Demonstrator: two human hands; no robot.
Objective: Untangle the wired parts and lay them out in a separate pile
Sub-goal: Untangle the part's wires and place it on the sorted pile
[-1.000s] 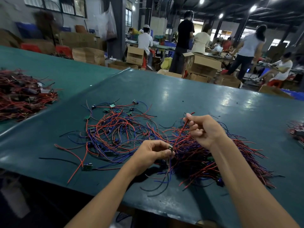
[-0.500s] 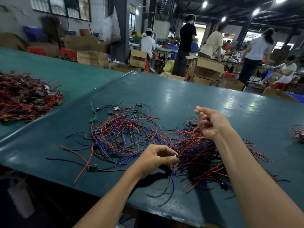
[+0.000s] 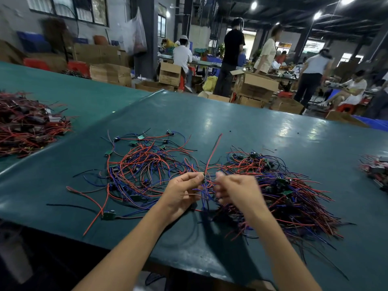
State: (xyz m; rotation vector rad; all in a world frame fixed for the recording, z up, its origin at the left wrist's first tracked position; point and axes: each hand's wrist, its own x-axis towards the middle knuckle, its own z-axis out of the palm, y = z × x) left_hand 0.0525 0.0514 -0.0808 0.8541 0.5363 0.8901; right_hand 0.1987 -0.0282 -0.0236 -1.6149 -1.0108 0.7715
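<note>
Fingers [image 3: 192,176] of the left hand [image 3: 182,194] pinch a small part [image 3: 204,179], its red wire [image 3: 213,154] sticking up. Right hand [image 3: 235,192], just beside it, is blurred; can't tell what it grips.

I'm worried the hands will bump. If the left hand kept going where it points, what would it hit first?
Probably the right hand. The left hand, pinching a small part with a red wire, points across at it, close by. The right hand is blurred, so depth is uncertain.
</note>
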